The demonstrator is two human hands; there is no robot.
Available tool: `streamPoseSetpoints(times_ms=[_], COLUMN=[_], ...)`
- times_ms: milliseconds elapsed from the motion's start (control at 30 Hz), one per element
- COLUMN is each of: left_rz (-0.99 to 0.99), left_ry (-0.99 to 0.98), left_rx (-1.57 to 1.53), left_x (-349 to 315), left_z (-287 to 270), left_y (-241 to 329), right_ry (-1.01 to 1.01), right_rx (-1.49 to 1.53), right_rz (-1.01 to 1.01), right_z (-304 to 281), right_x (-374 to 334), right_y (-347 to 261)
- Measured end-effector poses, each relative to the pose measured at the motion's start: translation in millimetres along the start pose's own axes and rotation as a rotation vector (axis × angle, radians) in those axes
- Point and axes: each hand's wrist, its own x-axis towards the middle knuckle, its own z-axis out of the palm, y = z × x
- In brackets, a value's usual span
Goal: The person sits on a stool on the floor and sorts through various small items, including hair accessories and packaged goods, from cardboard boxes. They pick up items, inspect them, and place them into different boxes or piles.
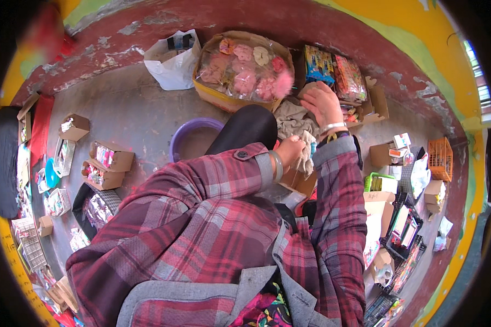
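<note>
My left hand (291, 150) is closed, gripping a pale cloth (307, 155) that hangs from it in front of my body. Beyond and to the right, my right hand (322, 104) is raised with its fingers stretched toward the left, and I see nothing held in it. A crumpled beige-grey cloth (293, 118) lies between the two hands. Just past my right fingers is a cardboard box with blue packets (319, 65) and reddish plastic-wrapped packs (349, 79). What lies under my right palm is hidden.
A big carton of pink and cream fluffy items under clear plastic (244, 73) stands ahead, beside a white bag (173, 62). A purple basin (175, 143) sits by my knee. Small open cartons (108, 163) stand at left; an orange crate (440, 159) is at right.
</note>
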Motion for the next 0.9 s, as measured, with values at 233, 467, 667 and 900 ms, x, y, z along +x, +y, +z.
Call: streamPoseSetpoints(times_ms=[233, 467, 667, 900], left_rz=[0.145, -0.18, -0.242, -0.075], left_ry=[-0.069, -0.452, -0.62, -0.461], left_rx=[0.022, -0.449, -0.284, 0.143], left_x=[30, -10, -34, -35], left_z=[-12, 22, 49, 44], left_y=[-24, 18, 7, 38], right_ry=[0.114, 0.299, 0.297, 0.564], right_rx=[-0.117, 0.144, 0.401, 0.612], right_rz=[-0.044, -0.027, -0.217, -0.393], right_z=[-97, -129, -109, -135], right_x=[-98, -193, -212, -225], right_y=[41, 70, 69, 57])
